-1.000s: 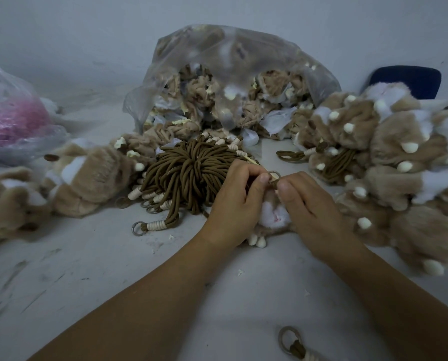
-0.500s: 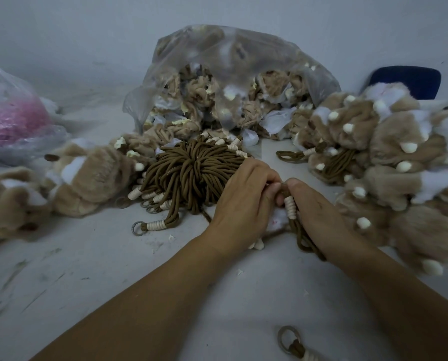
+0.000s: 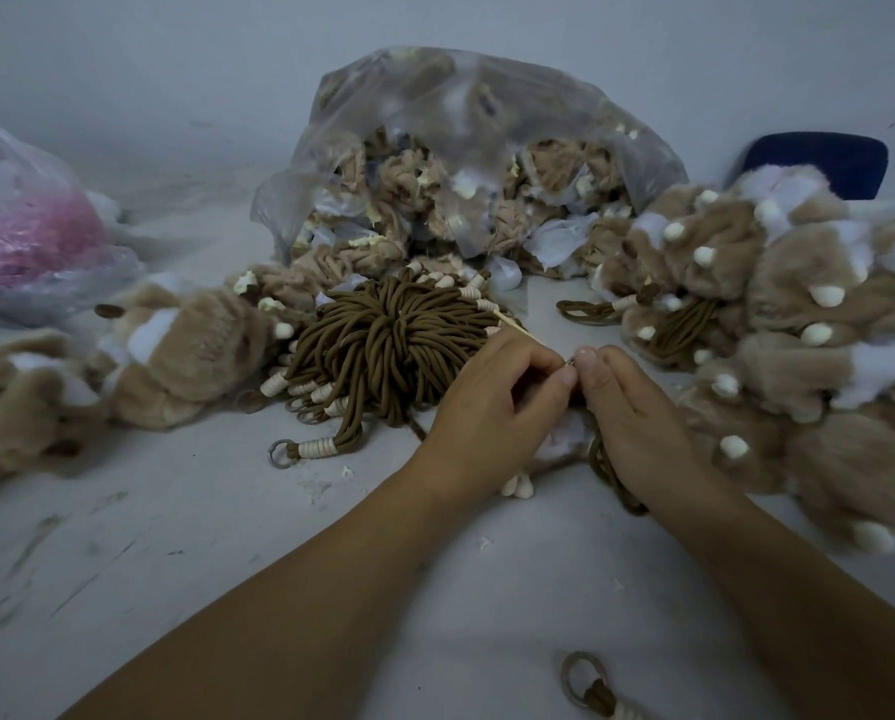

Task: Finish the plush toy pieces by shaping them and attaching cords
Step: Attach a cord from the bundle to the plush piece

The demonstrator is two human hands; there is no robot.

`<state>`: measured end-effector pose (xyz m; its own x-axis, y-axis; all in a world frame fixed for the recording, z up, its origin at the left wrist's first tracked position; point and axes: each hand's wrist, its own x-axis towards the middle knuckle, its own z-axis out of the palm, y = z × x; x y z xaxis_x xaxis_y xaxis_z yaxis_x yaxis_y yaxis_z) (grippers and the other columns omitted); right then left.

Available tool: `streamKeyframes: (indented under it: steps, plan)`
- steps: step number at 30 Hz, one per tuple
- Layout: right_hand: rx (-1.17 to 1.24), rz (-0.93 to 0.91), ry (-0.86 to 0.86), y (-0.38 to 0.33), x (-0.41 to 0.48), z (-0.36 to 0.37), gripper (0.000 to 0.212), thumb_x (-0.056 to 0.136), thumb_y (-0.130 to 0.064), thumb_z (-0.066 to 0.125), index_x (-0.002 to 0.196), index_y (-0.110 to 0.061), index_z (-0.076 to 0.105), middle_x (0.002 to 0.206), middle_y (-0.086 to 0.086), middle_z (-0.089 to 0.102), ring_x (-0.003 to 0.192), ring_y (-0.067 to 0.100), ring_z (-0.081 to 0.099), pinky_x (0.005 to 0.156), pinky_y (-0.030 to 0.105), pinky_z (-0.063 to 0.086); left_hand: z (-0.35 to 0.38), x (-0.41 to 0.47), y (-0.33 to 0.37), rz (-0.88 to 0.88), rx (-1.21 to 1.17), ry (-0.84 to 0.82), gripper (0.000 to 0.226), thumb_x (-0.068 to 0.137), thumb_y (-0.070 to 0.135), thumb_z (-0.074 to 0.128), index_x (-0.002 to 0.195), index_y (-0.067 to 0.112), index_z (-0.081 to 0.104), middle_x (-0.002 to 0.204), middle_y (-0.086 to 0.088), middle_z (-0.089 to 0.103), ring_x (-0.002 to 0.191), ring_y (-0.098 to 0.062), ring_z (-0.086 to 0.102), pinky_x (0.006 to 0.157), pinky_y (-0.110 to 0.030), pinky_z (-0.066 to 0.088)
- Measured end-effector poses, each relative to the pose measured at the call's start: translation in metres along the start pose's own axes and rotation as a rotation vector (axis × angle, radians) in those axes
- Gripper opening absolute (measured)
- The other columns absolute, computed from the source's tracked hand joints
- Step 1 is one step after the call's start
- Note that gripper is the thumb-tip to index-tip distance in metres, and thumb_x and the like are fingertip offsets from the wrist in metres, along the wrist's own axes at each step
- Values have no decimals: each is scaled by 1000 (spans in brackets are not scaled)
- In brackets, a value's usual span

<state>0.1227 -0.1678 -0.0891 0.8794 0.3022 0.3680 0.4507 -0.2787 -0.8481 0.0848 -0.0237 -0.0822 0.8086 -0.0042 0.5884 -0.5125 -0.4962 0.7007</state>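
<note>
On the white table (image 3: 227,537), the left hand (image 3: 492,407) and right hand (image 3: 637,418) meet, fingertips curled and pinching what looks like a small metal ring (image 3: 570,362), while the brown cord (image 3: 609,475) trails under the right palm and the plush toy piece (image 3: 559,441) lies mostly hidden beneath both.

Left hand (image 3: 492,402) and right hand (image 3: 637,418), fingers (image 3: 559,379) pinching brown cord (image 3: 603,472) end (ring barely visible), plush piece (image 3: 559,443) beneath

Tan-and-white plush toys (image 3: 778,283), dark brown cords (image 3: 393,345), pink bag contents (image 3: 29,241).
</note>
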Motion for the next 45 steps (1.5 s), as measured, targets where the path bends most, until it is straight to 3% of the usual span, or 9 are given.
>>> streamKeyframes:
  steps: [3, 7, 11, 15, 21, 28, 33, 38, 45]
  plan:
    - [-74, -55, -14, -1, -1, 0, 38, 93, -46, 34, 83, -15, 53, 79, -2, 52, 71, 6, 49, 65, 17, 38, -1, 0, -3, -129, -151, -1, 13, 96, 15, 62, 88, 6, 68, 88, -4, 63, 86, -13, 60, 78, -26, 50]
    - [-182, -106, 79, -1, -1, -2, 17, 98, -28, 46, 100, -17, 58, 94, -5, 58, 87, 5, 54, 73, 13, 41, -1, 3, -6, -414, -459, 3, 16, 93, 23, 65, 80, 24, 74, 87, 4, 73, 84, -5, 68, 71, -16, 52]
    - [-406, -212, 99, -4, -3, 1, 30, 93, -38, 50, 116, -20, 58, 104, -5, 54, 100, 7, 46, 80, 19, 34, -3, 5, -11, -548, -652, 46, 10, 86, 32, 71, 83, 25, 78, 96, -3, 76, 94, -16, 70, 83, -31, 54]
    - [-446, -206, 68, -1, -1, 1, 30, 95, -36, 52, 117, -18, 60, 104, -3, 54, 104, 15, 47, 83, 23, 34, -2, 4, -11, -514, -648, 1, 13, 84, 34, 69, 83, 25, 78, 97, -2, 76, 95, -15, 69, 86, -30, 54]
    - [-438, -254, 47, -5, -4, 1, 27, 91, -26, 60, 116, -16, 62, 103, -2, 52, 100, 10, 44, 82, 5, 30, -3, 5, -9, -600, -733, 0, 38, 82, 44, 70, 90, 7, 74, 97, -21, 73, 90, -27, 68, 90, -41, 55]
    - [-410, -256, 26, -9, -5, 1, 31, 91, -11, 59, 121, -18, 63, 103, 2, 53, 102, 18, 47, 83, 28, 39, -4, 5, -9, -573, -657, -52, 19, 80, 38, 71, 65, 26, 68, 74, 0, 68, 73, -13, 63, 70, -27, 52]
    - [-383, -227, 25, -7, -3, -1, 29, 96, -18, 51, 122, -25, 63, 94, -5, 49, 96, 11, 46, 78, 16, 37, -5, 4, -7, -545, -576, -101, 22, 77, 45, 75, 63, 31, 63, 71, 6, 65, 66, -6, 60, 60, -21, 49]
    - [-406, -248, 49, -8, -2, 3, 32, 90, -13, 60, 121, -18, 61, 97, -9, 47, 95, 2, 42, 80, 2, 30, -2, 4, -9, -553, -559, -62, 23, 85, 36, 75, 71, 25, 61, 79, -3, 65, 74, -15, 60, 68, -28, 49]
    - [-347, -257, 48, -5, -2, -2, 20, 93, -21, 58, 112, -26, 64, 95, -18, 51, 93, -10, 45, 81, -1, 29, -4, 4, -13, -591, -641, -44, 15, 80, 31, 69, 68, 22, 66, 77, -4, 63, 77, -17, 57, 73, -31, 47]
